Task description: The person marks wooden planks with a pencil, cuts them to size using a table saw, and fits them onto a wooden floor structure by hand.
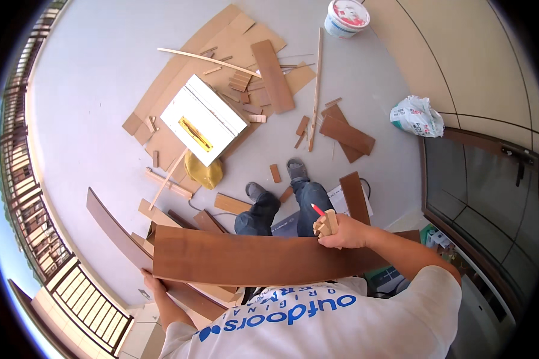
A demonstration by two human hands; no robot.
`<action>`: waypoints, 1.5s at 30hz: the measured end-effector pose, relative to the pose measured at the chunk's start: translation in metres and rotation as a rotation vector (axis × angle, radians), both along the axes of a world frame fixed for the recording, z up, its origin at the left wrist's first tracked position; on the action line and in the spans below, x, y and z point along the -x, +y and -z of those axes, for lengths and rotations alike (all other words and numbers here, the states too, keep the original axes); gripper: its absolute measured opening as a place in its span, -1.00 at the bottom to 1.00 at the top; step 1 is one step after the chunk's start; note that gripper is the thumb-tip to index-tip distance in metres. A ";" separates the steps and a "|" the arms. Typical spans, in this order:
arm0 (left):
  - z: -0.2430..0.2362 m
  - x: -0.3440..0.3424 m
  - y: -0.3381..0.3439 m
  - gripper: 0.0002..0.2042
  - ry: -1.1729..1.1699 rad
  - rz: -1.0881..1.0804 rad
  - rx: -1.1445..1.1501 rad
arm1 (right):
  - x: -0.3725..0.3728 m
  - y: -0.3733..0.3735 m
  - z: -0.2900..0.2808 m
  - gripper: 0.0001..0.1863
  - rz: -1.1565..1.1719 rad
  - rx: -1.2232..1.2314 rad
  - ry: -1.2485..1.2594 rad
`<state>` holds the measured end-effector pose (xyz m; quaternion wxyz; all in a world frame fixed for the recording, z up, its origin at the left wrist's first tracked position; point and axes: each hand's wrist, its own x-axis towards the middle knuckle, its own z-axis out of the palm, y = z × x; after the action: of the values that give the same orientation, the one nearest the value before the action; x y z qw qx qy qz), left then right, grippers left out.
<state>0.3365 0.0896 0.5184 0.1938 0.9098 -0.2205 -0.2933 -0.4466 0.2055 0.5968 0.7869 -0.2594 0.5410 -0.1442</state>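
From the head view, the person is holding one long dark-brown board (251, 258) level across their front, its long axis running left to right just above the knees. The left hand (151, 281) is gripping the board's lower left corner, fingers curled under the edge so that I cannot tell how they are set. The right hand (340, 232) is resting on the board's top edge toward the right end, and its fingers are pressed together around one red pencil (317, 209) and what looks like a small folding wooden rule (327, 223). So the board is lying straight below the right hand, touching it, and to the right of the left hand; most of its length is stretching between the two.

One white table saw (203, 118) is sitting further out on a sheet of cardboard (179, 72) spread on the grey floor (90, 78), well apart from both hands and nearer the left hand's side. One yellow bag-like thing (203, 170) is lying just under it. Brown offcuts are scattered round; I am counting at least four larger dark ones, with a good many pale scraps too small to number. One white bucket with a red lid (347, 17) is standing at the far edge, and one white plastic bag (417, 116) is slumping by the wall on the right.
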 end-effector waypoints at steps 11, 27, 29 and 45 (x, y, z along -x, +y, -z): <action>-0.185 0.305 -0.100 -0.39 0.544 0.822 -0.185 | 0.030 0.170 -0.092 -0.78 1.283 -0.103 0.006; -0.132 0.552 -0.119 -0.42 0.503 1.606 -0.759 | -0.354 0.351 -0.048 -0.76 2.495 -0.693 -0.610; -0.133 0.594 -0.103 -0.42 0.467 1.711 -0.782 | -0.377 0.334 -0.049 -0.75 2.558 -0.906 -0.550; -0.191 0.842 0.098 -0.39 0.219 2.196 -0.864 | -0.354 0.353 -0.016 -0.70 2.975 -0.132 -0.842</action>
<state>-0.5058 0.1877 0.7098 -0.4675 0.1933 -0.7483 -0.4290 -0.0922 0.5588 0.6127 0.0379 0.5867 0.0540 -0.8071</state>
